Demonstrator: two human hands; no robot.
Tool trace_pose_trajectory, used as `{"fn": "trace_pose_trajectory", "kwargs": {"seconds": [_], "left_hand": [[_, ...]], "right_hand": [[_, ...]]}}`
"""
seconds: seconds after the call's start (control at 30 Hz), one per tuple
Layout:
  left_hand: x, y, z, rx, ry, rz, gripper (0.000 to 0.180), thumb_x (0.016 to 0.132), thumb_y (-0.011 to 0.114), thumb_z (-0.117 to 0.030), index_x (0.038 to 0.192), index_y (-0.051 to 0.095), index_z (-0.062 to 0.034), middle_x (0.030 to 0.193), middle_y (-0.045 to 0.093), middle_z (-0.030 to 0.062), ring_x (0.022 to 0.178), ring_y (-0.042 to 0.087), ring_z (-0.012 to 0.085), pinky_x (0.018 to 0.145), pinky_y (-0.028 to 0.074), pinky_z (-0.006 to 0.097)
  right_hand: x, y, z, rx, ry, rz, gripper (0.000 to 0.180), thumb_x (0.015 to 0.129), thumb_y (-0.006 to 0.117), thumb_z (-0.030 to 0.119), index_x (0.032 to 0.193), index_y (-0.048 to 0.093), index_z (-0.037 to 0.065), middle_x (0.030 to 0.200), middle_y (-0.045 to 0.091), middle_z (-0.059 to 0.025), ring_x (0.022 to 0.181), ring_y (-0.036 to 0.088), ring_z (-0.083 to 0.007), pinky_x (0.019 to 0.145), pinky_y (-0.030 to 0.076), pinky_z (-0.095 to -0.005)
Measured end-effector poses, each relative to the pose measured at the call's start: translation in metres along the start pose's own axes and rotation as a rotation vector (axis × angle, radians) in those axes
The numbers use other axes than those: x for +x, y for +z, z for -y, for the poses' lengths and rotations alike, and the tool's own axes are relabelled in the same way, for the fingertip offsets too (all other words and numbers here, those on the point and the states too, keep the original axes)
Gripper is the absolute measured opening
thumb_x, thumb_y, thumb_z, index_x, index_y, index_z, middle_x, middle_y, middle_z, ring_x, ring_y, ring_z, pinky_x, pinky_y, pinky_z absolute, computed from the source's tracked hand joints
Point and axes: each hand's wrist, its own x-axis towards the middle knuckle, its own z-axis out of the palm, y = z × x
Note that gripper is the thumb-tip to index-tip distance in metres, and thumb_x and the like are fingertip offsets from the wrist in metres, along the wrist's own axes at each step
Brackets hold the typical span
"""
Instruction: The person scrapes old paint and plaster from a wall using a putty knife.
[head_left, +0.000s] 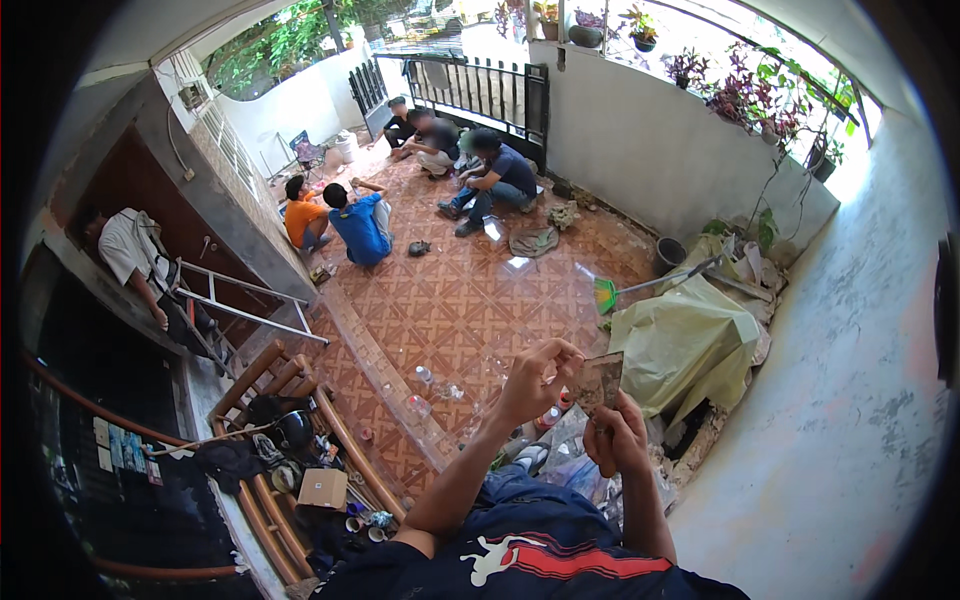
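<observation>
My right hand [617, 442] is raised in front of me and grips a small, flat, brownish-grey rectangular piece [601, 381] by its lower edge. My left hand [533, 376] is held up just left of it, fingers curled together in a pinch close to the piece's left edge. Nothing solid shows between those fingers. Faint glints of something transparent [520, 263] hang above the left hand; I cannot tell if it is held. Both forearms rise from my dark blue shirt [540, 550].
Far below lies a patterned tiled floor [450, 290] where several people sit in groups [360, 225]. An aluminium ladder [250, 305] leans at the left above a wooden bench [290, 480] with a helmet and box. A green-covered heap [685, 345], broom and bottles sit below my hands.
</observation>
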Motion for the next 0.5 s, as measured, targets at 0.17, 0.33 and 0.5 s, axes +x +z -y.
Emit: {"fn": "trace_pose_trajectory", "kwargs": {"seconds": [0.17,0.33,0.5], "left_hand": [[-0.019,0.007,-0.017,-0.069,-0.102,0.052,0.020,0.095,0.063,-0.021,0.092,0.067,-0.0017,0.073,0.065,0.0047,0.071,0.059,0.0119,0.067,0.046,0.030],[-0.035,0.022,-0.018,-0.114,-0.097,0.186,0.020,0.094,0.064,-0.019,0.089,0.067,-0.0001,0.070,0.062,0.0083,0.062,0.053,0.0138,0.061,0.043,0.032],[-0.045,0.040,-0.041,-0.190,-0.178,0.257,0.019,0.094,0.064,-0.019,0.090,0.067,-0.0004,0.069,0.060,0.0089,0.062,0.052,0.0149,0.060,0.043,0.033]], "right_hand": [[-0.027,0.015,0.006,0.065,-0.029,-0.092,0.022,0.104,0.041,0.013,0.116,0.051,-0.001,0.081,0.065,-0.0146,0.038,0.050,-0.0151,0.033,0.039,-0.0261],[-0.052,0.004,-0.008,0.059,-0.026,-0.128,0.023,0.105,0.039,0.017,0.118,0.049,0.000,0.083,0.066,-0.0178,0.034,0.047,-0.0163,0.030,0.038,-0.0275],[-0.085,0.003,0.001,0.084,-0.020,-0.167,0.023,0.105,0.038,0.016,0.118,0.048,0.000,0.088,0.067,-0.0184,0.035,0.047,-0.0153,0.031,0.038,-0.0276]]}}
